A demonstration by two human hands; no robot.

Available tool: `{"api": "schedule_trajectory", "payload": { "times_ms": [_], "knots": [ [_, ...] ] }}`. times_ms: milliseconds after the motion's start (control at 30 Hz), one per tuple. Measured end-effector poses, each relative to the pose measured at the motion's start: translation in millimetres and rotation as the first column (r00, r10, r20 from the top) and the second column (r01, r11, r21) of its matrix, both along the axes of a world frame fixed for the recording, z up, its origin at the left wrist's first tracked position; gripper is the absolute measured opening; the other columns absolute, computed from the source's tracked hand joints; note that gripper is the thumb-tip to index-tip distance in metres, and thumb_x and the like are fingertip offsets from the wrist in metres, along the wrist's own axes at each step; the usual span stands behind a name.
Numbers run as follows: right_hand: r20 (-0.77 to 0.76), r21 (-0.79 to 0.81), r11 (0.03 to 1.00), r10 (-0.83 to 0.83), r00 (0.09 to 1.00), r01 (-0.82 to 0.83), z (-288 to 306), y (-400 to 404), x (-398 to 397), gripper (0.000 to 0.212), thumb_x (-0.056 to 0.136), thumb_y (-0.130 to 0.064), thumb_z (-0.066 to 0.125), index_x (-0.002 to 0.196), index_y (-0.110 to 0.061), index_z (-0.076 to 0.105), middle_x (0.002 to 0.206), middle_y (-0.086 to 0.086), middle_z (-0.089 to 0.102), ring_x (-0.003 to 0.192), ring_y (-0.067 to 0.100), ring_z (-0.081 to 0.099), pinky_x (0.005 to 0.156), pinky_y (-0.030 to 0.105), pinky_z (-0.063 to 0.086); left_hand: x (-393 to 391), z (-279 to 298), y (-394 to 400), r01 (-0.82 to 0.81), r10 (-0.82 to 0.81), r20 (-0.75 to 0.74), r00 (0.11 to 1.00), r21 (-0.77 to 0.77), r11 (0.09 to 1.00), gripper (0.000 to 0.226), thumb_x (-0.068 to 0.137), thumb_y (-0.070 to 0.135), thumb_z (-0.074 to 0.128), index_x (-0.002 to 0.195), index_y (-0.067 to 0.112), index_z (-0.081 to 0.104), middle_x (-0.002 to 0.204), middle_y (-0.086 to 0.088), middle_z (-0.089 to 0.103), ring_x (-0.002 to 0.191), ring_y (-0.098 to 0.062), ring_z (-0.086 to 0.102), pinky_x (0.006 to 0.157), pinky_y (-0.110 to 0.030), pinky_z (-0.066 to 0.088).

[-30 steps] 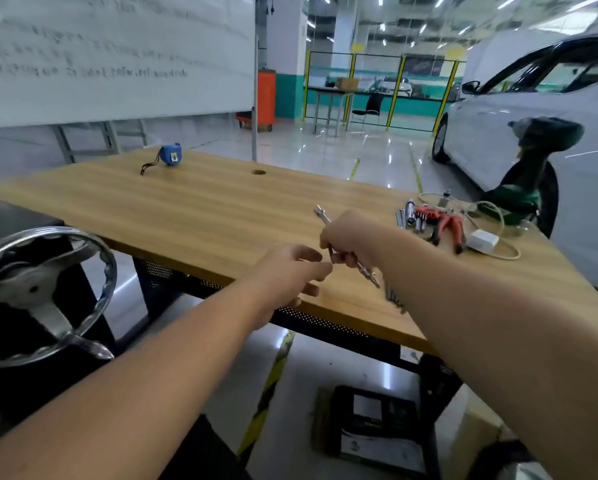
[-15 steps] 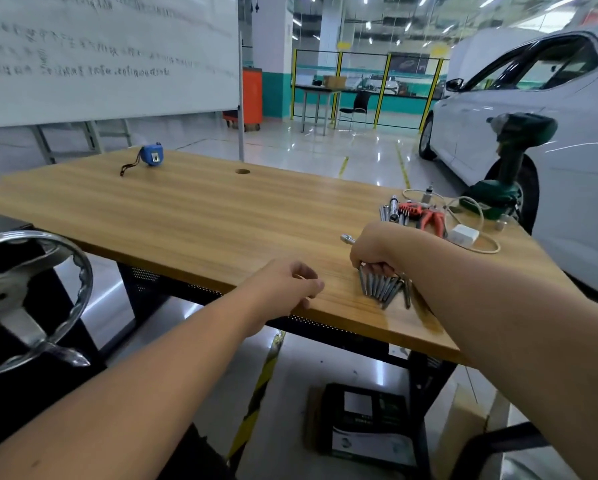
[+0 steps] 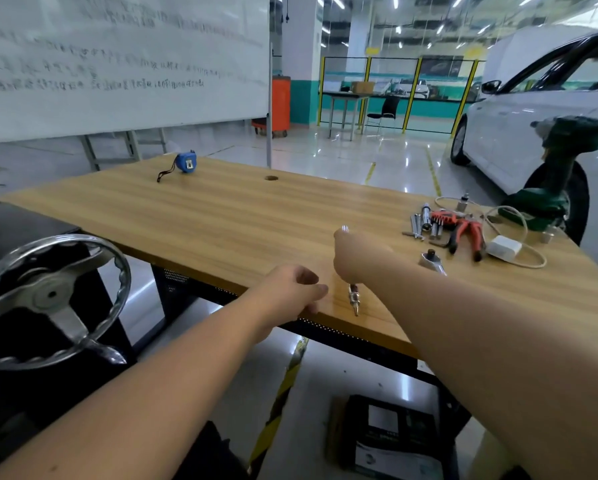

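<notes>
Right hand (image 3: 354,258): fist closed round the metal rod (image 3: 353,297), above the table's (image 3: 221,230) near edge.
Metal rod: tilted in the fist. Bright tip points to 12 o'clock, thicker end to 6 o'clock, close to the tabletop.
Left hand (image 3: 290,289): fingers loosely curled, nothing in them, at 9 o'clock of the rod.
Whiteboard (image 3: 117,64): handwritten lines, too blurred to read.
Tape measure (image 3: 186,163): blue, at 11 o'clock; white label illegible.
Red-handled pliers (image 3: 463,233), white charger (image 3: 504,248), green drill (image 3: 550,188): at 2 o'clock; markings unreadable.
</notes>
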State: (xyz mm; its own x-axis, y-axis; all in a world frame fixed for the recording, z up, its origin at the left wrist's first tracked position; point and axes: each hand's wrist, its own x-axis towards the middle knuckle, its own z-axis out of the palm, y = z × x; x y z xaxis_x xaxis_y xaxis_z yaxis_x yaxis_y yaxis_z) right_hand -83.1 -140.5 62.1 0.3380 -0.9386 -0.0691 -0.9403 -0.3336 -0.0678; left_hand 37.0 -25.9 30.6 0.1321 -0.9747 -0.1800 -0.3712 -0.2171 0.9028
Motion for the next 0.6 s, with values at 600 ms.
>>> {"api": "schedule_trajectory", "payload": {
  "times_ms": [600],
  "knots": [
    [0.53,-0.035,0.962,0.248,0.811,-0.271,32,36,97,0.067,0.094,-0.009,0.042,0.157,-0.024,0.024,0.083,0.002,0.056,0.068,0.02,0.058,0.048,0.029,0.037,46,24,38,-0.057,0.054,-0.15,0.987,-0.016,0.998,0.013,0.106,0.032,0.057,0.109,0.022,0.065,0.083,0.004,0.078,0.072,-0.009,0.071,0.065,-0.024,0.05]
  ]
}}
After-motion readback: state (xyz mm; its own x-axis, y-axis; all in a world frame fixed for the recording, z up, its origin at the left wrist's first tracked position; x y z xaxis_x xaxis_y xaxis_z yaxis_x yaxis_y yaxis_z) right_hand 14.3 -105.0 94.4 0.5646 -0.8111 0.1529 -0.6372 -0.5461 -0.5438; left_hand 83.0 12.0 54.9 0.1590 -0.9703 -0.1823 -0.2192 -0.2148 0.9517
